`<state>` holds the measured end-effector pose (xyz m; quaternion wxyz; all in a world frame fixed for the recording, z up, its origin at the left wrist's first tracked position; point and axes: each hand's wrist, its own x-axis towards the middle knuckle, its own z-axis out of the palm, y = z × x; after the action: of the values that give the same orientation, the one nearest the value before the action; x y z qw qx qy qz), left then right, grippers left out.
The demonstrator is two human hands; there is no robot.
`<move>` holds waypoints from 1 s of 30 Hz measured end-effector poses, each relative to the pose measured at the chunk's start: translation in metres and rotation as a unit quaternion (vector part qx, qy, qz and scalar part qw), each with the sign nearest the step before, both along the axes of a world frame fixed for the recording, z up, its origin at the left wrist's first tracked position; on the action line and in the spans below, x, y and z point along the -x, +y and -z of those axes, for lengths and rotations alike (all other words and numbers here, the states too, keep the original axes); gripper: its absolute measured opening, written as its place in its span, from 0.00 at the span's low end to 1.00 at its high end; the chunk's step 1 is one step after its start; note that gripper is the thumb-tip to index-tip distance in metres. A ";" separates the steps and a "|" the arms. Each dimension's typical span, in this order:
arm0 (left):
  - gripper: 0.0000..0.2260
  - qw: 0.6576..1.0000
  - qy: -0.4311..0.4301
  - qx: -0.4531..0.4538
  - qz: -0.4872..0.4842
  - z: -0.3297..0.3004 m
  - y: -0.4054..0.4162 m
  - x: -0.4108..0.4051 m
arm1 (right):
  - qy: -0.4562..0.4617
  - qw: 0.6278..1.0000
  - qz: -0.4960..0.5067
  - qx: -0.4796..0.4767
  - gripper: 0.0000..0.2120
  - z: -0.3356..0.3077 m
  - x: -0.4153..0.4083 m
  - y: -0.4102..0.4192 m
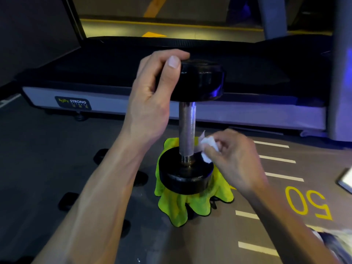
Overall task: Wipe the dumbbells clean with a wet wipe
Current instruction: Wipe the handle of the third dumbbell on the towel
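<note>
Dumbbell (187,119): upright on end on a yellow-green cloth (179,202), on the floor just near of the treadmill (114,103).
Left hand (152,96): clamped round the top head's rim, steadying.
Right hand (234,159): pinching a bunched wet wipe (207,147) against the handle's base, right side.
Step, judged: wiping the handle-to-lower-head joint.
Technique: keep the top grip firm against tipping; circle the wipe round the knurling, then out across the lower head.
Further out: dark shapes on the floor at left, possibly more dumbbells.

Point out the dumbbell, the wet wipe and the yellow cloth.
dumbbell (187,128): head view, on its metal handle.
wet wipe (208,144): head view, on the crumpled middle.
yellow cloth (177,206): head view, on the front folds.
</note>
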<state>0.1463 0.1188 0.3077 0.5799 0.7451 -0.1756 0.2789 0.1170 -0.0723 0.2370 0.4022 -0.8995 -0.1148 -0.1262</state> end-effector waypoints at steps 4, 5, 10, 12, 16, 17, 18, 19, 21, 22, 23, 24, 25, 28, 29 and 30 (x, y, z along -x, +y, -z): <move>0.12 1.000 -0.010 0.010 -0.009 0.001 -0.003 -0.001 | 0.048 0.993 -0.069 0.083 0.09 -0.017 0.017 0.004; 0.12 1.000 -0.013 0.010 -0.011 0.001 -0.003 -0.002 | 0.041 0.992 -0.076 0.094 0.08 -0.018 0.021 0.004; 0.12 1.000 -0.022 0.008 -0.013 0.003 -0.005 -0.003 | 0.055 0.988 -0.130 0.057 0.08 -0.025 0.029 0.007; 0.12 1.000 -0.021 0.005 -0.011 0.003 -0.006 -0.001 | 0.047 0.986 -0.135 0.082 0.09 -0.026 0.026 0.016; 0.12 1.000 -0.012 0.009 -0.005 0.002 -0.001 -0.002 | -0.007 0.965 -0.150 0.214 0.09 -0.020 0.024 0.031; 0.12 1.000 -0.008 0.009 -0.003 0.002 0.001 -0.004 | -0.004 0.967 -0.160 0.201 0.09 -0.019 0.021 0.024; 0.12 1.000 -0.005 0.008 -0.001 0.002 0.002 -0.005 | -0.001 0.971 -0.158 0.178 0.10 -0.018 0.017 0.015; 0.12 1.000 -0.003 0.008 0.001 0.002 0.002 -0.005 | 0.000 0.975 -0.148 0.164 0.11 -0.017 0.012 0.006; 0.11 1.000 0.001 0.014 0.005 0.001 0.000 -0.004 | -0.002 0.978 -0.130 0.164 0.10 -0.016 0.005 -0.004; 0.11 1.000 0.000 0.019 0.007 0.001 -0.002 -0.005 | -0.015 0.977 -0.127 0.169 0.09 -0.014 0.005 -0.004; 0.11 1.000 0.000 0.021 0.009 0.000 -0.004 -0.005 | -0.030 0.976 -0.127 0.171 0.08 -0.013 0.007 -0.002; 0.12 1.000 -0.001 0.022 0.008 0.000 -0.005 -0.005 | -0.035 0.977 -0.131 0.167 0.08 -0.012 0.011 0.000; 0.12 1.000 -0.002 0.022 0.006 0.000 -0.005 -0.005 | -0.035 0.978 -0.142 0.151 0.08 -0.011 0.017 0.002; 0.12 1.000 0.000 0.012 -0.001 0.000 -0.003 -0.007 | -0.051 0.982 -0.163 0.080 0.09 -0.013 0.026 0.006; 0.12 1.000 0.003 0.010 0.001 0.000 -0.003 -0.008 | -0.077 0.986 -0.138 0.057 0.08 -0.014 0.026 0.008; 0.13 1.000 0.005 0.008 0.003 0.000 -0.003 -0.009 | -0.102 0.988 -0.107 0.040 0.07 -0.015 0.024 0.011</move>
<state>0.1558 0.1162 0.3081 0.5876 0.7414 -0.1728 0.2743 0.0928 -0.0618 0.2518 0.3635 -0.8796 -0.2558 -0.1694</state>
